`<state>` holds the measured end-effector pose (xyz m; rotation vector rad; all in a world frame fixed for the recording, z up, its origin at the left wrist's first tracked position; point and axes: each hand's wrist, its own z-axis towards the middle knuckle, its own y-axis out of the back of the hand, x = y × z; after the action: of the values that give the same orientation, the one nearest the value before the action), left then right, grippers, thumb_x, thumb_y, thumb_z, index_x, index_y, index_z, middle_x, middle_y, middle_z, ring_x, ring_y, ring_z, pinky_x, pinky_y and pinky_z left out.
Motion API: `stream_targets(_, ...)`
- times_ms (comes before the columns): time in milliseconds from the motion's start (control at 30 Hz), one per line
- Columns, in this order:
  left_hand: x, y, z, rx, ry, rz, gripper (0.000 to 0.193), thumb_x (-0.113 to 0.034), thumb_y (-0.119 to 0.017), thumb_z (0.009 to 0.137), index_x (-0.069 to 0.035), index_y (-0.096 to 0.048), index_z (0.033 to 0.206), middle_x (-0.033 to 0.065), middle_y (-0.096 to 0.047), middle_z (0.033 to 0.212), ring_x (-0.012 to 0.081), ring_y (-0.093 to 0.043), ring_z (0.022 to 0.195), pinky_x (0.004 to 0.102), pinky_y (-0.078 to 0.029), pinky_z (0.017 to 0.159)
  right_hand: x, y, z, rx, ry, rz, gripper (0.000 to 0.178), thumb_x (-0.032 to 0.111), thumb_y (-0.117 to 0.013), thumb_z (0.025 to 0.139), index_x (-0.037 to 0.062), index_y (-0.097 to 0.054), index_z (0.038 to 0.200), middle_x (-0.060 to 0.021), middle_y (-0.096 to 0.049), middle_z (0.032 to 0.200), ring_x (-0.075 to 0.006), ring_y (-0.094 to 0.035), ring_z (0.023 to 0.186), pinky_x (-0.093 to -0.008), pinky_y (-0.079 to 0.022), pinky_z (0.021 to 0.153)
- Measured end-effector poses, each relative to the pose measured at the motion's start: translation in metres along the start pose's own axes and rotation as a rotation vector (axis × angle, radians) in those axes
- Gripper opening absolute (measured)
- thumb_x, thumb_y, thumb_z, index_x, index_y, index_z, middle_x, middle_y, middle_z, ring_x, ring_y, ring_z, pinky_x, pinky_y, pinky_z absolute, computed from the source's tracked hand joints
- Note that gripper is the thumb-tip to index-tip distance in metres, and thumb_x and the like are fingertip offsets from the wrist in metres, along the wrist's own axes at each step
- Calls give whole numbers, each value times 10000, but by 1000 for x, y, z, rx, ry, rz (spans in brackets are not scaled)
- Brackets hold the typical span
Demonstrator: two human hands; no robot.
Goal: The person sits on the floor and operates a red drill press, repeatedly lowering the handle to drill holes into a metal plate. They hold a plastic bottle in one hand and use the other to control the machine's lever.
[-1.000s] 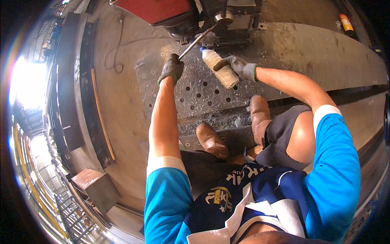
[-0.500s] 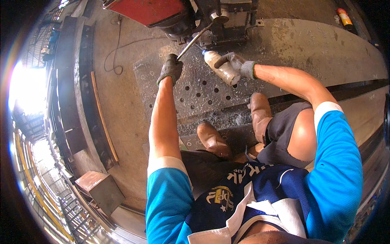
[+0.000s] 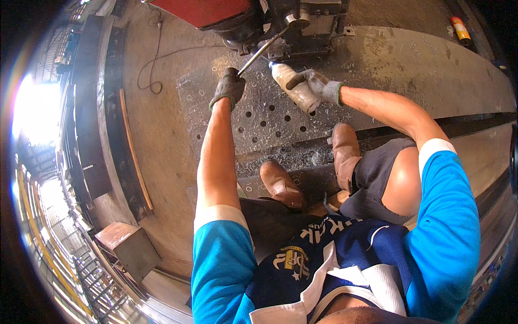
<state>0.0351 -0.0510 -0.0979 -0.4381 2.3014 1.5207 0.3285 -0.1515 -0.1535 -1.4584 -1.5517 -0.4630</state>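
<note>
Gloved in grey, my left hand (image 3: 229,88) is closed round the end of a metal lever (image 3: 259,58). The lever slants up to a round hub (image 3: 298,20) on a red and black machine (image 3: 237,24). To the right, my right hand (image 3: 317,85), also gloved, wraps round a whitish plastic bottle (image 3: 294,86). The bottle is tilted, its narrow nozzle end pointing up-left toward the machine's underside. Beneath both hands lies a dark metal plate (image 3: 213,116) with several round holes and scattered metal shavings.
My brown boots (image 3: 345,146) stand at the plate's near edge. A cable (image 3: 156,65) loops over the floor at left, near a long wooden strip (image 3: 135,151) and a metal box (image 3: 129,251). A red, yellow and black canister (image 3: 459,29) is at far right.
The view has shifted slightly. Both hands keep their grips, and the lever and bottle look almost unmoved.
</note>
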Motion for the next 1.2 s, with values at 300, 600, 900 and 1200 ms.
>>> stream_targets(300, -4, 1, -2, 16, 27, 23, 381, -249, -644, 925, -93, -602, 1270, 279, -693, 1189, 462, -660, 1147, 522, -523, 952, -8, 9, 11, 16, -10, -7, 287, 246, -586, 998, 55, -772, 1104, -136, -739, 1011, -244, -733, 791, -357, -637, 796)
stream_targets(600, 0, -2, -1, -33, -48, 84, 352, -242, -633, 925, -100, -619, 1246, 266, -694, 1184, 454, -662, 1142, 523, -527, 947, -5, 7, 9, -9, -35, -15, 230, 202, -660, 950, 47, -768, 1081, -142, -736, 961, -254, -730, 730, -356, -641, 766)
stream_targets(900, 0, 1, -5, -17, -81, 71, 340, -241, -629, 925, -74, -614, 1221, 267, -701, 1144, 444, -677, 1105, 519, -522, 907, 21, -12, -15, -71, 5, -149, 350, 237, -487, 1049, 42, -771, 1113, -126, -744, 1024, -215, -729, 795, -359, -636, 748)
stream_targets(1200, -1, 0, -3, -12, -65, 79, 308, -197, -611, 899, -68, -622, 1179, 270, -697, 1168, 452, -668, 1121, 519, -529, 917, 27, -19, -17, -36, -130, -82, 366, 202, -411, 1090, 42, -711, 1226, -136, -731, 1091, -247, -745, 872, -401, -651, 816)
